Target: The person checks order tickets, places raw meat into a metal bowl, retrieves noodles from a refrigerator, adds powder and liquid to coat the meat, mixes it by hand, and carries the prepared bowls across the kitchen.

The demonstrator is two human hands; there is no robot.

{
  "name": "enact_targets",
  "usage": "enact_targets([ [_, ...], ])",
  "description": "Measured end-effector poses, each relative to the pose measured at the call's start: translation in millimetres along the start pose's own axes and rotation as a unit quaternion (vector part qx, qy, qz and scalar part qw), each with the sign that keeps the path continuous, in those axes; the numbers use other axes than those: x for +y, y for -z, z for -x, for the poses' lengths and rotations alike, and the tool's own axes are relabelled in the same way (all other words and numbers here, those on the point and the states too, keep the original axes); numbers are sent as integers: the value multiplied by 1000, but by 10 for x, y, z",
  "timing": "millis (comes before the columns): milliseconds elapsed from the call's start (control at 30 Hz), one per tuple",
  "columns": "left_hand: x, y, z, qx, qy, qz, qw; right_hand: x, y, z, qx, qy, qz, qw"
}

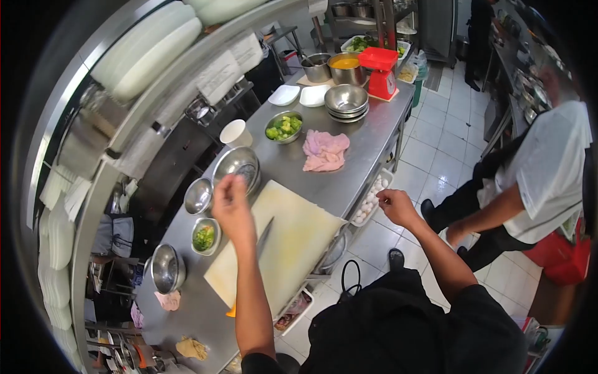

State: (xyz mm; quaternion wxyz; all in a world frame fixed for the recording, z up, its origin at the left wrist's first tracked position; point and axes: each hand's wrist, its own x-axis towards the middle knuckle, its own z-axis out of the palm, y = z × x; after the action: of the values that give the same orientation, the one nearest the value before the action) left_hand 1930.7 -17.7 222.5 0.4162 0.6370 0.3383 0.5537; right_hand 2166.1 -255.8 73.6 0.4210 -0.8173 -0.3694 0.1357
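Note:
My left hand [231, 202] is raised over the near edge of a steel bowl [237, 163], its fingers bent and blurred; whether anything is in them is hidden. My right hand [396, 206] hangs in the air off the table's front edge, beside a tray of eggs [372, 202] on a lower level, with its fingers curled together. A knife [266, 234] lies on the pale cutting board [299, 232]. Near my left hand stand a small steel bowl [198, 196] and a white dish of chopped greens [204, 237].
On the steel table [274, 163] are a pink cloth [325, 151], a bowl of broccoli [284, 128], stacked bowls [347, 103], a red scale [380, 71] and pots [347, 67]. Another person [542, 174] stands close on the right. A shelf [180, 75] overhangs the left.

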Motion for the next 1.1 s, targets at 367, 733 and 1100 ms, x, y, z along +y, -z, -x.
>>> enact_targets([
  [367,-983,-2782,2,-158,261,54,951,885,892,-1551,18,60,38,997],
  [733,-2091,-4083,-741,-44,269,-180,945,1315,625,-3407,-2,-38,-11,999],
  [1100,-1994,-4255,-1048,-119,331,-108,930,1385,466,-4273,15,-103,-80,991],
])
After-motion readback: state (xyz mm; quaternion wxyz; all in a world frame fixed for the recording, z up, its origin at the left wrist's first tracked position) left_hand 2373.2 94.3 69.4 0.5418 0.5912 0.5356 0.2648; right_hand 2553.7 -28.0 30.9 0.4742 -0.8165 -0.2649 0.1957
